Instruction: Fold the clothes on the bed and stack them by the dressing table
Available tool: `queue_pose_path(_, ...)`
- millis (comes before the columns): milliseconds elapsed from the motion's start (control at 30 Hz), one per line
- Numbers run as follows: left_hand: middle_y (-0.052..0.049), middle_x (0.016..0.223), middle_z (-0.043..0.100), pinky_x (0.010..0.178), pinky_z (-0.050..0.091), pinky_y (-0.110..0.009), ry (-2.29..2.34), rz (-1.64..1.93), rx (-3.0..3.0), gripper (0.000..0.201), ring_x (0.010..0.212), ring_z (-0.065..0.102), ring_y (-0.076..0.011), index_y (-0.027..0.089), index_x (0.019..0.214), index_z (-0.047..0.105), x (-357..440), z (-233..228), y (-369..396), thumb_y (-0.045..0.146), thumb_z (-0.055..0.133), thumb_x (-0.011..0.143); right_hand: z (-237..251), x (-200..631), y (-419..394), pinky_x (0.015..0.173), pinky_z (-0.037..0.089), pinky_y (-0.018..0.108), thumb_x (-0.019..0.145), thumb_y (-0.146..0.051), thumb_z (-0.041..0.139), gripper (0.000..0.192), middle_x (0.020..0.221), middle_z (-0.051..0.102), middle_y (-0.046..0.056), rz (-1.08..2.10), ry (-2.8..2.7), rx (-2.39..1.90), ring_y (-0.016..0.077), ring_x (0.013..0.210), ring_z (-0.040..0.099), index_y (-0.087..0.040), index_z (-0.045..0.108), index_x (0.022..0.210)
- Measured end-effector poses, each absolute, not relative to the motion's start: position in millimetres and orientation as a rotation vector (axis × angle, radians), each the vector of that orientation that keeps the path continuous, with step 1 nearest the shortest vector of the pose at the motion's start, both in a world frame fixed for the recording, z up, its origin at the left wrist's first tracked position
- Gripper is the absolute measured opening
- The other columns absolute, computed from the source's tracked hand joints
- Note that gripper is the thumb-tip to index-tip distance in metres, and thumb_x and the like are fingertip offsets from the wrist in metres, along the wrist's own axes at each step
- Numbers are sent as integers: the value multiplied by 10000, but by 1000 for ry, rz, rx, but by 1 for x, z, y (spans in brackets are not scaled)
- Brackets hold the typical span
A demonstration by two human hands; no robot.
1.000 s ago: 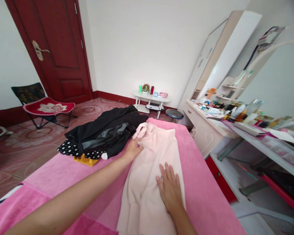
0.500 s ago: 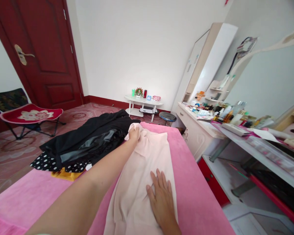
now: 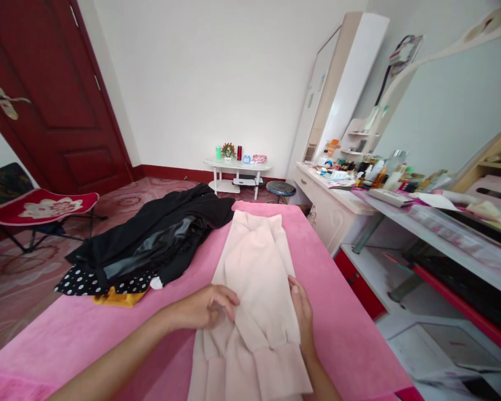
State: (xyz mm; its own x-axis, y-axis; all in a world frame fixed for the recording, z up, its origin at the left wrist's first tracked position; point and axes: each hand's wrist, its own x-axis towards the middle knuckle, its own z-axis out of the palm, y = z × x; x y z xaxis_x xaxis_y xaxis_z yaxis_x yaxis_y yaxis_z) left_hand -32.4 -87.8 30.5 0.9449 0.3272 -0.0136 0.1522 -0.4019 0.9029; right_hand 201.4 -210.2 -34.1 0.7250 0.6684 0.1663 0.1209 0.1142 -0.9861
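Bare left hand (image 3: 211, 308), slim fingers (image 3: 229, 295), plain uncovered wrist (image 3: 170, 319), long slender left forearm (image 3: 123, 350) bare down to the near edge, bare right hand (image 3: 303, 309), partly hidden, equally slim, shorter stretch of bare right forearm (image 3: 322, 380)

no words, brands or numbers can be read. labels on the bottles (image 3: 394, 177) crowding the desk (image 3: 332, 217) are too small and blurred; the faint reddish mark on the grey panel (image 3: 470, 353) at lower right is illegible, as are patches (image 3: 310, 100) on the tall cabinet (image 3: 359, 61).
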Motion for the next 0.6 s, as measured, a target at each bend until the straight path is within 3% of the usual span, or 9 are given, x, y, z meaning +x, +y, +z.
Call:
queue_pose_path(133, -30, 1134, 600, 925, 407, -277, 389, 272, 2164, 331, 1015, 566, -180, 208, 888, 681, -28, 42, -120, 53, 495, 663, -27, 200, -213, 958, 401, 365, 888, -520, 418, 457, 1196, 623, 93, 487, -755, -1382, 233, 1124, 539, -185, 586, 1149)
queue_pose_path(267, -26, 1111, 586, 916, 407, -284, 400, 372, 2328, 470, 1011, 538, -195, 236, 1060, 576, -18, 46, -138, 85, 571, 615, -18, 203, -220, 975, 397, 359, 884, -516, 413, 471, 1212, 613, 106, 577, -770, -1319, 232, 1145, 531, -158, 592, 1134)
queue_pose_path(333, -31, 1126, 577, 905, 411, -294, 472, 414, 2355, 561, 1009, 534, -198, 259, 1187, 515, -16, 37, -142, 116, 589, 650, -15, 206, -227, 951, 428, 366, 865, -512, 441, 478, 1228, 604, 109, 714, -762, -1301, 239, 1130, 551, -159, 579, 1156)
queue_pose_path(400, -33, 1075, 596, 875, 417, -287, 498, 464, 2350, 527, 977, 543, -187, 268, 1227, 512, -15, 26, -141, 134, 563, 720, -13, 207, -235, 928, 453, 385, 800, -484, 544, 520, 1242, 595, 115, 801, -790, -1356, 255, 1112, 567, -168, 546, 1212)
queue_pose_path(500, -27, 906, 625, 821, 418, -259, 454, 506, 2337, 322, 901, 562, -172, 234, 997, 662, -12, 22, -139, 95, 510, 750, -4, 203, -248, 989, 413, 412, 670, -366, 672, 670, 1310, 540, 121, 727, -886, -1482, 269, 1178, 518, -175, 491, 1286)
queue_pose_path(600, -22, 831, 625, 772, 422, -236, 468, 605, 2276, 300, 825, 575, -156, 189, 844, 681, -13, 38, -135, 44, 485, 671, 16, 190, -260, 1040, 363, 388, 679, -320, 647, 650, 1366, 489, 100, 654, -935, -1498, 248, 1247, 452, -187, 491, 1296)
